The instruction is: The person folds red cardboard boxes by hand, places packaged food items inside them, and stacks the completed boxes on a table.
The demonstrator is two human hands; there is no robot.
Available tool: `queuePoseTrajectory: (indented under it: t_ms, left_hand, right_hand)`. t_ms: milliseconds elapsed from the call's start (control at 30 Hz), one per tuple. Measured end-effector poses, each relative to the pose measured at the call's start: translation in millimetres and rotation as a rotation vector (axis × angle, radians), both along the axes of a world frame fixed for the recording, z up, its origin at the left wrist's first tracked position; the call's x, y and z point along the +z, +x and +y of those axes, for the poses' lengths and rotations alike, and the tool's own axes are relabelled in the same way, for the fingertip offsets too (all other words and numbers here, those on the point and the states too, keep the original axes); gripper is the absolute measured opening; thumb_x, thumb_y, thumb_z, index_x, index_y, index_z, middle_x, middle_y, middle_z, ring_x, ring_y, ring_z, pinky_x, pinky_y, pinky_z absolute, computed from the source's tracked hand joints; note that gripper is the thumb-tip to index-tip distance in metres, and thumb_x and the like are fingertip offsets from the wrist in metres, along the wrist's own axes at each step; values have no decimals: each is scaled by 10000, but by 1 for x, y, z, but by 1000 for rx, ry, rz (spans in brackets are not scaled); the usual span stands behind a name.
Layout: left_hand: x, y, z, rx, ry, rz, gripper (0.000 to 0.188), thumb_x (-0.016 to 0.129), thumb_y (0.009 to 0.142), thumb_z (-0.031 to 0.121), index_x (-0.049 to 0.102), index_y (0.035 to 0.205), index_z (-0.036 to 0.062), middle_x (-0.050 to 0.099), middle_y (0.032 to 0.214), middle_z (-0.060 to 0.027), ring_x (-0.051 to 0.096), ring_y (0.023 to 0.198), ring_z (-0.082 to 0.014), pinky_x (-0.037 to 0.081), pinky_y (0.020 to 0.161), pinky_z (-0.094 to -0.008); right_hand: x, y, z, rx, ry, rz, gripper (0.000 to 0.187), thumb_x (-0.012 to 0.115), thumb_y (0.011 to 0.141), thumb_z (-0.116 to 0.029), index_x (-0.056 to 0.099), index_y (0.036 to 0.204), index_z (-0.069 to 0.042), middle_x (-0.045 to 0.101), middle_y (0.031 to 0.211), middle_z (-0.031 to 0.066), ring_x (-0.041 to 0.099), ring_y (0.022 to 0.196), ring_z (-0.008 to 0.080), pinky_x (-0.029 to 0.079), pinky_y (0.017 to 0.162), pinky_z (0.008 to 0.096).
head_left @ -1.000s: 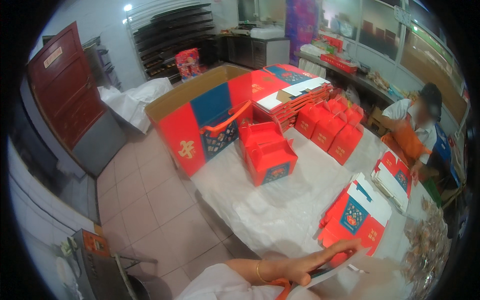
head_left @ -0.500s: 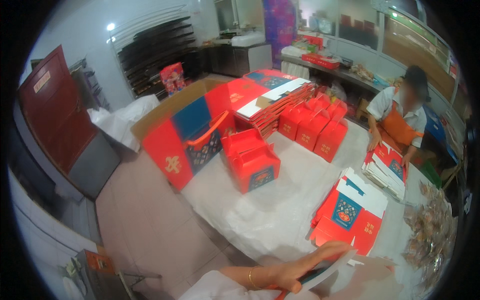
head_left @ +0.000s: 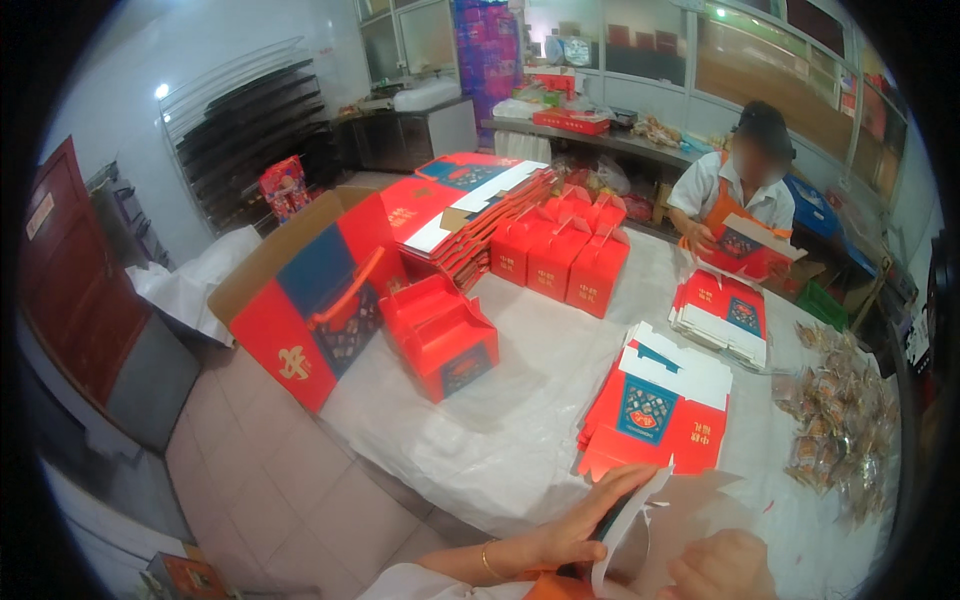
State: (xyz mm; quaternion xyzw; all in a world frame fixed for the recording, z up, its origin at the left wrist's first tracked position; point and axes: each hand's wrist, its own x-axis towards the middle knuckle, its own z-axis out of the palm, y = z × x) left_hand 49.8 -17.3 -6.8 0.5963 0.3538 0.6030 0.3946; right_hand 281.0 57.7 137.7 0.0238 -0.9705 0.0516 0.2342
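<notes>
At the lower edge, my left hand (head_left: 575, 528) grips the side wall of a partly folded gift box (head_left: 690, 505), its pale inner side facing up. My right hand (head_left: 725, 568), a little blurred, is curled at the box's near part; its fingertips are partly hidden. Just beyond lies a stack of flat red gift boxes (head_left: 648, 408) with blue panels and white flaps. A folded red box with a handle (head_left: 440, 335) stands to the left, and several more red boxes (head_left: 560, 255) stand in a group farther back.
A large open carton (head_left: 285, 310) stands at the table's left edge, beside stacked flat cartons (head_left: 475, 205). Across the table, a co-worker (head_left: 735, 185) holds an unfolded box (head_left: 750, 245) above another flat stack (head_left: 720, 315). Clear-wrapped packets (head_left: 840, 410) lie at the right.
My view has turned to the right. My right hand has come into view at the gift box. The co-worker has lifted a box off the far stack and opened it out.
</notes>
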Motion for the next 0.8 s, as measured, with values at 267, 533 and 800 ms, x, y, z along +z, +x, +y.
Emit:
queuePoseTrajectory:
  t_ms: [267, 533, 800]
  left_hand:
    - [-17, 1, 11, 150, 86, 73, 1165, 530, 848, 842, 253, 1622, 17, 271, 1642, -198, 219, 1531, -346, 177, 1232, -486]
    - [-12, 6, 20, 133, 117, 166, 1166, 590, 833, 811, 249, 1624, 25, 262, 1642, -215, 216, 1531, -387, 186, 1233, -501]
    - [0, -15, 2, 114, 165, 223, 1240, 832, 738, 648, 209, 1637, 62, 179, 1677, -262, 233, 1526, -439, 245, 1210, -561]
  right_hand:
    - [12, -15, 9, -251, -47, -322, 388, 718, 765, -84, 663, 1144, -22, 682, 979, 142, 648, 872, 339, 513, 756, 441]
    - [27, -32, 20, -15, -133, -836, 524, 719, 875, -160, 539, 1358, -71, 608, 1226, 197, 690, 868, 349, 580, 727, 445]
    - [2, -66, 29, -74, -56, -949, 783, 747, 872, -362, 419, 1571, -231, 520, 1415, 293, 712, 960, 439, 594, 761, 506]
